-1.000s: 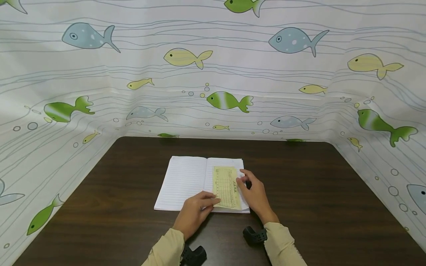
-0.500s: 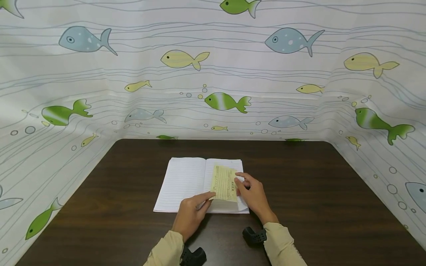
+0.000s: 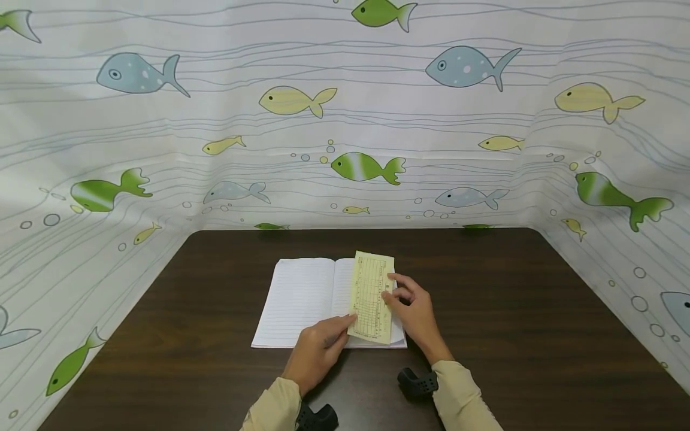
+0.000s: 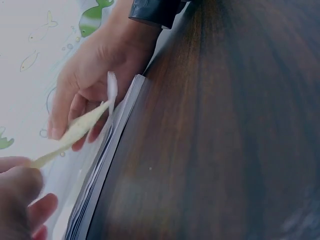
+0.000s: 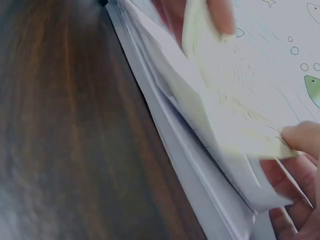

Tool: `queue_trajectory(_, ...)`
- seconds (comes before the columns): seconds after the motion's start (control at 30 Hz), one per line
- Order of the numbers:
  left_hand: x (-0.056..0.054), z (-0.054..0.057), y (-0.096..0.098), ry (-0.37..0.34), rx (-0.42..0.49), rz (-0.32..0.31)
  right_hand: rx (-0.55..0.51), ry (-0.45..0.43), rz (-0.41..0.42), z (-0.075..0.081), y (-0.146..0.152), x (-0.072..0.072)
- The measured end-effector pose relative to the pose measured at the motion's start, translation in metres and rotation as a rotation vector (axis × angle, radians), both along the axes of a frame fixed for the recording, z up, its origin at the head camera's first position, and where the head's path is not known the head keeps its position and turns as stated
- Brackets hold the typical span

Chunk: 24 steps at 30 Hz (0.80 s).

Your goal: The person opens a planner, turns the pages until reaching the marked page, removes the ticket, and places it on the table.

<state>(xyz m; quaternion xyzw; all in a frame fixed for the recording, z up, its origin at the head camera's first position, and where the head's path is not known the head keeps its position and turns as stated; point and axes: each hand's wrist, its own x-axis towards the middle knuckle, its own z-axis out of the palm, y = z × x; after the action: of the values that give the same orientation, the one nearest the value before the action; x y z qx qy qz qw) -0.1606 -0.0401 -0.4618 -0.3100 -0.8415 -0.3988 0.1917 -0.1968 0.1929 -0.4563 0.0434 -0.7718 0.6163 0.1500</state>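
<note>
A pale yellow printed paper slip point(image 3: 371, 302), ruled like a form, stands raised over the right page of an open lined notebook point(image 3: 299, 299). My left hand point(image 3: 318, 353) pinches its lower left edge between thumb and finger. On the other side, my right hand point(image 3: 415, 311) pinches the slip's right edge. From the right wrist view, the slip point(image 5: 235, 120) is tilted up above the pages, and a white page point(image 5: 265, 192) lifts beneath it near the right fingers. Both hands hold the slip from opposite edges, as the left wrist view confirms.
The notebook lies on a dark brown wooden table point(image 3: 188, 335). A white curtain point(image 3: 242, 48) printed with fish encloses the back and sides. Black wrist devices point(image 3: 417, 383) sit at both cuffs of the beige sleeves.
The slip lay on the right page, then its lower end bent upward. Now it is raised, and its top reaches past the notebook's far edge. Both hands stay near the same spots.
</note>
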Motion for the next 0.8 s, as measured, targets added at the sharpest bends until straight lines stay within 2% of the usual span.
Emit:
queue_trajectory(0.13, 0.0, -0.002, 0.0, -0.038, -0.078, -0.053, -0.007, -0.021, -0.068, 0.002, 0.001, -0.001)
queue_trajectory(0.3, -0.001, -0.003, 0.0, -0.088, -0.124, -0.096, -0.044, -0.077, -0.111, 0.004, 0.001, -0.002)
queue_trajectory(0.4, 0.0, -0.002, 0.0, -0.113, -0.143, -0.099, -0.046, -0.084, -0.117, 0.005, 0.0, -0.002)
queue_trajectory(0.67, 0.003, 0.002, -0.001, -0.195, -0.193, -0.099, -0.042, -0.024, -0.159, 0.007, 0.007, -0.003)
queue_trajectory(0.8, 0.003, 0.001, 0.0, -0.169, -0.194, -0.06, -0.043, -0.031, -0.207, 0.009, 0.013, -0.003)
